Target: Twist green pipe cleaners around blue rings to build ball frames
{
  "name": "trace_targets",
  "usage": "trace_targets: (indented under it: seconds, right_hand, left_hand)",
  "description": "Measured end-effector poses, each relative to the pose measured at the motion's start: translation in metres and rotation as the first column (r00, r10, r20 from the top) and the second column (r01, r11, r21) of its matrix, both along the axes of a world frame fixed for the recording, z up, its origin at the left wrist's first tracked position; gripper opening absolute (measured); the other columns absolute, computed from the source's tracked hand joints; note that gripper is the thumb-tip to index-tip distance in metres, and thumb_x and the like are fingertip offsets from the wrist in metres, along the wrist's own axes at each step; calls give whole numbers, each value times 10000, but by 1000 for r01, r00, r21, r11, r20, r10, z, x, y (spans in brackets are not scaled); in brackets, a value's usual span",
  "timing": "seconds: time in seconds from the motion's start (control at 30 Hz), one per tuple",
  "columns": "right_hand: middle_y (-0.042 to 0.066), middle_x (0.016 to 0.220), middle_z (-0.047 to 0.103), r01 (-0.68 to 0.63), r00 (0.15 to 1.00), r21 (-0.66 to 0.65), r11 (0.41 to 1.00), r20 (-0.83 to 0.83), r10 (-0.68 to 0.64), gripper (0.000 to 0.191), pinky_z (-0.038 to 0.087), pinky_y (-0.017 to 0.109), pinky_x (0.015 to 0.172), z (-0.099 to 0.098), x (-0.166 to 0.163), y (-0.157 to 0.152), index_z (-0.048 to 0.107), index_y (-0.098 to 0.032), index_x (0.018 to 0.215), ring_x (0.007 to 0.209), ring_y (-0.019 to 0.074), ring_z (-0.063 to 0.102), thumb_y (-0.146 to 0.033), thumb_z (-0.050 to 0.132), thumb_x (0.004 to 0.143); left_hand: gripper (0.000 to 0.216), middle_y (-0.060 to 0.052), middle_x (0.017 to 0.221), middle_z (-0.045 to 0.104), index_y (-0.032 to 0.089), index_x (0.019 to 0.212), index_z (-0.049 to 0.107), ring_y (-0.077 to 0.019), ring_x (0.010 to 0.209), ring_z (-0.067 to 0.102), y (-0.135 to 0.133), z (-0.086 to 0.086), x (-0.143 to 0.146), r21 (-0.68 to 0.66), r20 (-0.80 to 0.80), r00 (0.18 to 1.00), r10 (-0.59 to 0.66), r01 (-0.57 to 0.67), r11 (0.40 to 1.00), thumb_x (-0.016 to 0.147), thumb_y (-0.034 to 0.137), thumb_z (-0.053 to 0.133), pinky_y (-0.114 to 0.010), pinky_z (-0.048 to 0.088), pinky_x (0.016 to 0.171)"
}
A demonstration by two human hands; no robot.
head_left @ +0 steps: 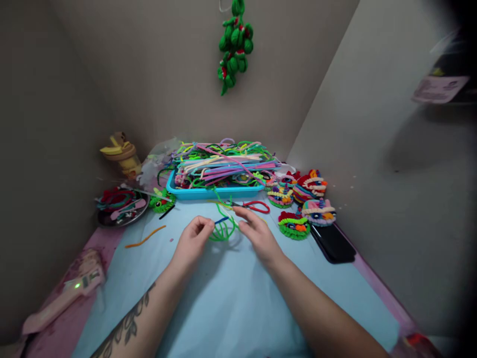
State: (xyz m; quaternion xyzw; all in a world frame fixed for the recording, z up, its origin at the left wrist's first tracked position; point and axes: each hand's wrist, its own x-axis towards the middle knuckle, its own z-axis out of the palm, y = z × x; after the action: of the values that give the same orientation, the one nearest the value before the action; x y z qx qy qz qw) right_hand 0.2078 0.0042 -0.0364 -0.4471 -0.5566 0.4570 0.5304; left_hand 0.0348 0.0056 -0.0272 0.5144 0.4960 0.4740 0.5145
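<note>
My left hand is curled, fingertips pinched on the left side of a looped green pipe cleaner piece with a short blue bit in it. My right hand is at the piece's right side, fingers bent and touching the green loops. The piece rests low over a pale blue sheet. Red-handled scissors lie just beyond my right hand.
A blue tray heaped with coloured pipe cleaners stands at the back. Several finished fuzzy figures lie right of it, beside a black phone. A metal dish, an orange pipe cleaner and a pink glue gun lie left. Walls close in.
</note>
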Motion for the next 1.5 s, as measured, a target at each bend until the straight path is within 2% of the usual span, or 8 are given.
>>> trace_targets:
  seconds: [0.1,0.17,0.47,0.73,0.97,1.17,1.37,1.5]
  right_hand:
    - [56,985,631,100,980,-206,973,-150,-133,285,438,318,767,-10,1,5,613,-193,979,926,198,568,-372,577,761]
    - [33,853,624,78,975,-276,958,-181,-131,259,425,281,683,-18,-2,7,619,-175,901,791,170,560,-369,603,731]
    - [9,811,621,-87,969,-229,969,-246,29,220,429,284,717,-13,-17,-1,627,-188,841,759,156,551,-319,660,668]
    - [7,752,615,-118,952,-231,966,-302,44,234,417,262,671,-12,-18,-3,623,-185,756,738,151,543,-379,696,649]
    - [-24,516,537,-106,912,-430,897,-401,-84,179,326,222,494,-10,-11,3,608,-159,569,501,96,448,-301,715,549]
    - [-58,395,458,-94,947,-526,846,-309,-87,164,232,205,410,-10,-9,5,574,-154,533,383,62,361,-280,680,533]
    - [-55,430,468,-160,960,-451,878,-279,32,176,263,205,433,-7,-16,-1,536,-159,545,409,63,379,-274,664,584]
    - [12,781,613,-50,921,-319,946,-381,-80,275,386,225,544,-8,-13,1,595,-188,872,642,124,551,-303,660,630]
  left_hand:
    - [245,30,642,533,162,652,489,-98,607,486,4,1,-1,-176,295,955,24,30,984,710,342,645,-222,378,595]
    - [260,35,620,538,159,635,482,-90,581,491,5,1,-1,-251,406,912,57,51,967,680,324,678,-218,385,579]
    - [182,24,623,590,136,674,548,-85,576,552,9,1,-2,-400,567,801,193,63,914,658,209,714,-215,443,583]
    - [230,27,661,599,154,716,515,-95,611,582,9,-4,-4,-371,628,761,164,108,922,631,130,727,-224,461,637]
    - [188,-22,784,646,159,873,618,-122,706,611,6,-5,-6,-389,573,817,-62,337,857,698,165,685,-248,452,722]
    - [251,-84,887,686,144,925,665,-164,789,623,3,-5,-3,-342,442,873,-205,375,861,717,282,681,-267,439,746]
    - [165,-33,665,650,119,761,664,-114,617,592,2,-2,1,-406,416,896,-158,339,849,690,263,703,-215,442,619]
    - [91,16,569,580,133,692,603,-79,488,534,10,-7,-5,-467,495,868,32,236,852,700,180,681,-189,432,498]
